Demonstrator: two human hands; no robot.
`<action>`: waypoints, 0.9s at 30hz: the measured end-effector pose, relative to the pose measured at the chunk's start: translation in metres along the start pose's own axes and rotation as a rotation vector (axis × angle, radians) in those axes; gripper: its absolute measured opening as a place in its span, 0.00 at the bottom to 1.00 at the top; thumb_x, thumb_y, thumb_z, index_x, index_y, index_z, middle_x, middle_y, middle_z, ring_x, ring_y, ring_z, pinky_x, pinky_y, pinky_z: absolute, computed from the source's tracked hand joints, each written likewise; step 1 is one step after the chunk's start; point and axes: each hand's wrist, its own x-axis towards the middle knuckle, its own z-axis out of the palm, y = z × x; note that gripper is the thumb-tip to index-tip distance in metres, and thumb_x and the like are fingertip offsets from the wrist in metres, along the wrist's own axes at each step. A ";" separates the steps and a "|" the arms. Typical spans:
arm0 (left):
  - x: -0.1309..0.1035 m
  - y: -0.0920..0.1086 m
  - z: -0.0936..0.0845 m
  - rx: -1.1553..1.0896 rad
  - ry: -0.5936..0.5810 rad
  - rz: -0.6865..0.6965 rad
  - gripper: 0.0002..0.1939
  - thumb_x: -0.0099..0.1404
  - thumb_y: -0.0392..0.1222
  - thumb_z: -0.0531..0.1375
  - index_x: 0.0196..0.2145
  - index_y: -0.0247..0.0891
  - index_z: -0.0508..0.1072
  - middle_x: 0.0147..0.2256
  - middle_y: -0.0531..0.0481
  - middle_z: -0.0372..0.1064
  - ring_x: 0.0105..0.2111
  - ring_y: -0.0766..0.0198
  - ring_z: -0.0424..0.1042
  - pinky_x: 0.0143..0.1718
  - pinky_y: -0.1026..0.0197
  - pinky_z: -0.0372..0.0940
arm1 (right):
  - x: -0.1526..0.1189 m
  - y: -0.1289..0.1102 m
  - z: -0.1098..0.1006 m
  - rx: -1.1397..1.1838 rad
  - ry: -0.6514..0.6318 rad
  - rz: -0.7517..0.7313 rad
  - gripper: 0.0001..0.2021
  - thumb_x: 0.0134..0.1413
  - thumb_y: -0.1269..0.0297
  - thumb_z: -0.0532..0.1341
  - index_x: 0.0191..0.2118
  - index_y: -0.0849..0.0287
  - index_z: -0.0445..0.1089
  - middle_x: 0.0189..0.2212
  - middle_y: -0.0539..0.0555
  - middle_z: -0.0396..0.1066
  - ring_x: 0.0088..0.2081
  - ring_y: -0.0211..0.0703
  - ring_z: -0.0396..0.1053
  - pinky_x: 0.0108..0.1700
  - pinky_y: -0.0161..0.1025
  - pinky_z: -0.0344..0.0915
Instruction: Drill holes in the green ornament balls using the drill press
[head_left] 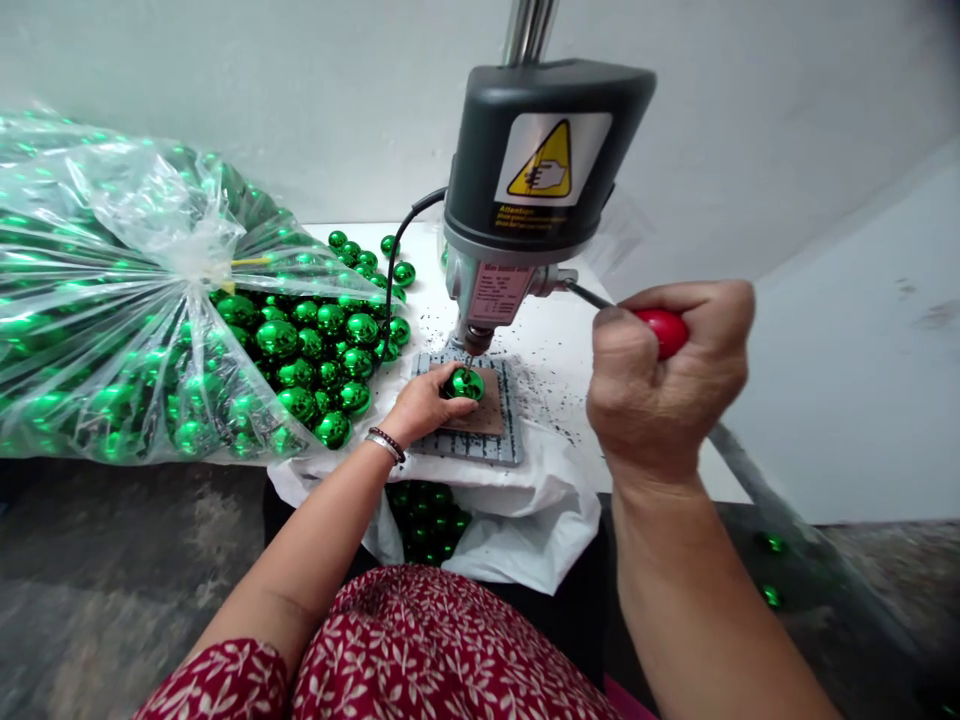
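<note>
My left hand (pixel 429 402) grips a shiny green ball (pixel 468 386), thumb and fingers around its sides. The ball rests on a brown board (pixel 491 405) on the slotted grey base plate (pixel 510 450) of a small bench drill press (pixel 544 160). Right above the ball is the drill chuck (pixel 478 340), its bit reaching down to the ball's top; whether it has entered I cannot tell. On the right, my right hand (pixel 660 390) is closed around the red knob (pixel 667 332) of the drill press lever.
A tied clear plastic bag (pixel 112 330) of green balls fills the left side, with several loose green balls (pixel 360 330) beside it. Dark shavings litter the white table (pixel 555 370). At the front edge, a white bag (pixel 517 530) hangs open with green balls inside. A black cable (pixel 391 280) loops behind.
</note>
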 end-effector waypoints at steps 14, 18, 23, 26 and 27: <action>-0.001 -0.005 0.003 -0.048 0.023 0.031 0.33 0.57 0.43 0.68 0.60 0.40 0.71 0.52 0.48 0.77 0.53 0.54 0.74 0.59 0.56 0.65 | -0.039 0.026 0.015 0.050 0.123 -0.071 0.06 0.56 0.59 0.58 0.35 0.56 0.64 0.28 0.48 0.67 0.29 0.32 0.65 0.33 0.34 0.64; -0.001 -0.002 0.001 -0.050 0.027 0.019 0.32 0.56 0.42 0.69 0.59 0.41 0.72 0.51 0.49 0.77 0.52 0.54 0.74 0.58 0.56 0.65 | -0.032 0.025 0.017 0.079 0.140 -0.094 0.06 0.56 0.60 0.58 0.34 0.57 0.62 0.28 0.48 0.66 0.29 0.31 0.65 0.33 0.34 0.63; -0.005 -0.002 0.000 -0.088 0.014 0.059 0.31 0.55 0.40 0.69 0.57 0.39 0.73 0.49 0.50 0.77 0.50 0.56 0.74 0.56 0.57 0.66 | 0.031 -0.003 0.016 0.106 0.073 -0.001 0.08 0.58 0.61 0.55 0.33 0.60 0.59 0.25 0.45 0.59 0.26 0.27 0.55 0.31 0.32 0.55; -0.014 -0.007 -0.003 -0.095 0.004 0.130 0.33 0.54 0.38 0.68 0.58 0.39 0.71 0.52 0.48 0.76 0.52 0.55 0.73 0.58 0.55 0.65 | 0.058 -0.016 0.016 0.103 -0.009 0.108 0.06 0.57 0.67 0.56 0.32 0.61 0.57 0.25 0.44 0.58 0.27 0.25 0.54 0.35 0.32 0.56; -0.018 -0.009 -0.005 -0.083 -0.011 0.157 0.32 0.54 0.37 0.67 0.58 0.39 0.71 0.52 0.47 0.75 0.52 0.55 0.73 0.58 0.54 0.65 | 0.061 -0.017 0.017 0.101 -0.017 0.128 0.05 0.57 0.68 0.56 0.32 0.61 0.57 0.25 0.44 0.59 0.27 0.25 0.55 0.36 0.32 0.57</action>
